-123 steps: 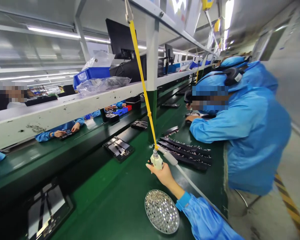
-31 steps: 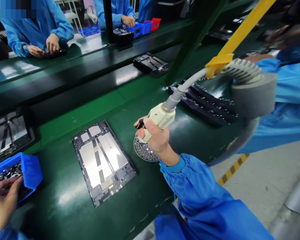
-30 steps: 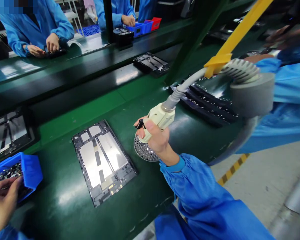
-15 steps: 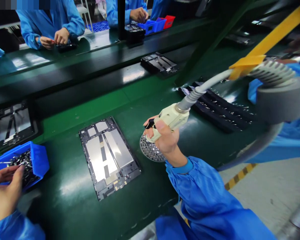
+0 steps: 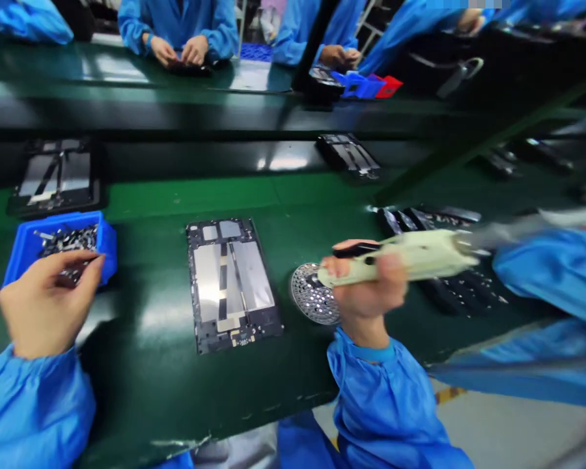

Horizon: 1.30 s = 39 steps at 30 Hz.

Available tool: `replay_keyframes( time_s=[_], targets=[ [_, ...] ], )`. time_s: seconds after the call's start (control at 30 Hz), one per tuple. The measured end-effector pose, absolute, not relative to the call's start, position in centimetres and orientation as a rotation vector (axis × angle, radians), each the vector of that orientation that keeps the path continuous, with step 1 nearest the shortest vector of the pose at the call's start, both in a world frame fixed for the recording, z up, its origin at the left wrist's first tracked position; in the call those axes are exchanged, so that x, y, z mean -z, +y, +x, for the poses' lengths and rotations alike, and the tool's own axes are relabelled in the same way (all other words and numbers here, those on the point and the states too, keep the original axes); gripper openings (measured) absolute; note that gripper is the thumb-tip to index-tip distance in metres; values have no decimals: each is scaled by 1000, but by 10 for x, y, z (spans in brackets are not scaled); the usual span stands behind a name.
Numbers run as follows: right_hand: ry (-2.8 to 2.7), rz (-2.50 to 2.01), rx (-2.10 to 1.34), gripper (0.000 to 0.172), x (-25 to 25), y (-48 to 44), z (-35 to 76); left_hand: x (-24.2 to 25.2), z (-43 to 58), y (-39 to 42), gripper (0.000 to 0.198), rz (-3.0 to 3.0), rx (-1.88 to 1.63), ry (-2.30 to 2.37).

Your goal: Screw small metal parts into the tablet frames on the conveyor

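The electric screwdriver (image 5: 405, 257) had swung level in the right hand (image 5: 366, 293), its fingers curled round the grip, at 3 o'clock from the tablet frame (image 5: 232, 283) and just beside the perforated tray (image 5: 312, 293). The left hand (image 5: 46, 303) had risen to the blue bin's (image 5: 108, 257) rim at 9 o'clock, fingertips pressed together, pinching something too small to tell.

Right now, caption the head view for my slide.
Right hand grips a cream electric screwdriver; left hand hovers over a blue bin of small parts.
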State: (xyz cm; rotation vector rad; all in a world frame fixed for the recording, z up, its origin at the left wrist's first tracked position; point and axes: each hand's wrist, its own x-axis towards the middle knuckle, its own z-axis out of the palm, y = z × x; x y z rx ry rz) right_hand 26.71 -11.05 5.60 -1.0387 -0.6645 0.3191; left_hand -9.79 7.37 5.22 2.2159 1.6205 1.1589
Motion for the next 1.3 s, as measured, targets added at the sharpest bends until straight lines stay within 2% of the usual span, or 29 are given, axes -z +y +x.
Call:
replay_keyframes(
  time_s=[0.13, 0.27, 0.37, 0.53, 0.77, 0.97, 1.17, 1.3],
  targets=[
    [-781, -1032, -390, 45, -79, -123, 241, -45, -65, 51, 20, 2226, -1010, 1430],
    [-926, -1019, -701, 50, -91, -130, 197, -25, -54, 46, 30, 2188, -874, 1291],
    [-914, -1046, -831, 51, -93, -131, 171, -16, -53, 44, 28, 2233, -811, 1259],
    [-928, -1048, -859, 48, -87, -127, 160, -13, -49, 42, 23, 2175, -727, 1263],
    [-942, -1068, -919, 46, -86, -122, 163, -23, -25, 29, 12, 1889, -826, 1107],
    [-922, -1110, -890, 46, -83, -119, 157, -32, 29, 2, 20, 1761, -666, 791],
    [-971, -1077, -863, 52, -95, -129, 163, -7, 61, -17, 15, 1865, -564, 726],
    [-943, -1081, -644, 51, -103, -133, 192, -2, 54, -16, 18, 1901, -570, 680]
  ],
)
